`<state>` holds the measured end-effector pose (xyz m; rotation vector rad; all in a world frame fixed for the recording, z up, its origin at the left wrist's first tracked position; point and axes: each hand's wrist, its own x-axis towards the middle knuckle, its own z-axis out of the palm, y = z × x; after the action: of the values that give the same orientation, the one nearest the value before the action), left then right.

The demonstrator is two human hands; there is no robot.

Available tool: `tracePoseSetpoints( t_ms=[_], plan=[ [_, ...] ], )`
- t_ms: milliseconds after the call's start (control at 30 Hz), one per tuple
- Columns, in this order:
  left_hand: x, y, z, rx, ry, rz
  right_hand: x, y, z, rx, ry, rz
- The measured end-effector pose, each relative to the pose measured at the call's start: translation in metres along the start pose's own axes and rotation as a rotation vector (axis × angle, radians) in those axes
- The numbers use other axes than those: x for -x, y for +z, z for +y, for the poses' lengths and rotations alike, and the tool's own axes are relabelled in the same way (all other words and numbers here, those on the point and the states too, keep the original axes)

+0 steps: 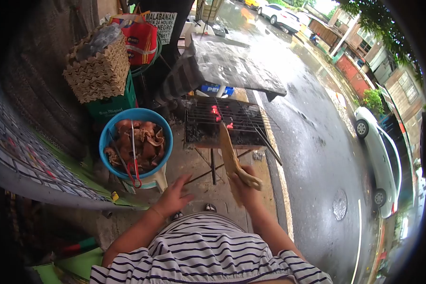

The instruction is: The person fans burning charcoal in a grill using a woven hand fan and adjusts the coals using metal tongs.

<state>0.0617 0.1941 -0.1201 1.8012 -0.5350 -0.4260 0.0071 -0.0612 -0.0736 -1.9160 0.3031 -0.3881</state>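
Observation:
My right hand (245,183) grips a flat tan hand fan (229,154), seen almost edge-on, its holed handle pointing right. The fan's far end reaches the front of a charcoal grill (199,137), where several coals (216,112) glow red under the bars. Held low in front of my body, my left hand (173,195) is empty with its fingers apart, near a blue basin (105,156). Pieces of raw-looking meat (149,146) fill the basin. Metal tongs (134,142) with a red handle lie across the meat.
A pale plastic stool (160,181) supports the basin. Stacked egg trays (97,75) rest on a green crate (113,108) behind it. Beyond the grill stands a cloth-covered table (232,61). To the right runs a wet road (312,156) with a parked white car (381,156).

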Motion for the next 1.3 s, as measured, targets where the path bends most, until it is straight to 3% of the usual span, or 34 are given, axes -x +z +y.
tracePoseSetpoints(
  t_ms=[33,67,100,133,233,267,333,367,400,500,567,667,700,800,867,967,1000,1067,1167,1267,1300],
  plan=[
    [-0.008,0.007,0.041,0.103,0.091,0.011,0.006,0.013,-0.02,-0.152,0.06,-0.108],
    [-0.022,0.014,0.062,0.018,0.359,0.052,0.008,0.022,-0.04,-0.307,0.123,-0.216],
    [-0.031,0.017,0.075,-0.064,0.611,0.09,0.008,0.029,-0.035,-0.244,-0.15,-0.369],
    [-0.033,0.015,0.084,-0.111,0.607,0.111,0.01,0.033,-0.028,-0.188,-0.409,-0.525],
    [-0.037,0.016,0.089,0.025,0.609,0.148,-0.006,0.0,-0.049,-0.422,-0.194,-0.831],
    [-0.034,0.012,0.097,-0.161,0.59,0.208,-0.014,-0.012,-0.048,-0.458,-0.175,-0.89],
    [-0.031,0.004,0.095,-0.209,0.45,0.462,-0.02,-0.038,-0.05,-0.432,-0.028,-0.838],
    [-0.031,-0.005,0.101,-0.492,0.502,0.677,-0.022,-0.046,-0.037,-0.425,-0.063,-0.698],
    [-0.03,-0.011,0.104,-0.57,0.523,0.803,-0.026,-0.057,-0.026,-0.409,0.014,-0.586],
    [-0.031,0.017,0.113,-0.236,0.406,0.536,-0.04,-0.094,0.015,-0.367,0.23,-0.311],
    [-0.022,0.048,0.155,-0.229,0.408,0.117,-0.047,-0.115,0.052,-0.356,0.373,-0.205],
    [-0.037,0.071,0.141,0.24,0.385,0.554,-0.045,-0.138,0.089,-0.482,0.469,-0.16],
    [-0.045,0.057,0.142,-0.669,0.458,0.772,-0.043,-0.141,0.099,-0.478,0.476,-0.168],
    [-0.044,0.102,0.14,-0.169,0.343,0.743,-0.036,-0.141,0.106,-0.512,0.535,-0.196],
    [-0.039,0.124,0.164,-0.459,0.52,0.334,-0.036,-0.142,0.109,-0.517,0.564,-0.253],
    [-0.034,0.122,0.153,-0.584,0.237,0.727,-0.041,-0.146,0.104,-0.514,0.589,-0.382],
    [-0.042,0.114,0.147,-0.592,0.262,0.995,-0.041,-0.148,0.101,-0.514,0.594,-0.431],
    [-0.045,0.114,0.147,-0.711,0.217,1.012,-0.043,-0.149,0.102,-0.52,0.545,-0.514],
    [-0.049,0.144,0.192,-0.484,0.417,0.377,-0.044,-0.148,0.104,-0.57,0.563,-0.526],
    [-0.048,0.136,0.178,-0.546,0.261,0.719,-0.05,-0.151,0.098,-0.56,0.594,-0.504],
    [-0.056,0.127,0.178,-0.684,0.267,0.932,-0.05,-0.151,0.101,-0.554,0.565,-0.528]
  ],
)
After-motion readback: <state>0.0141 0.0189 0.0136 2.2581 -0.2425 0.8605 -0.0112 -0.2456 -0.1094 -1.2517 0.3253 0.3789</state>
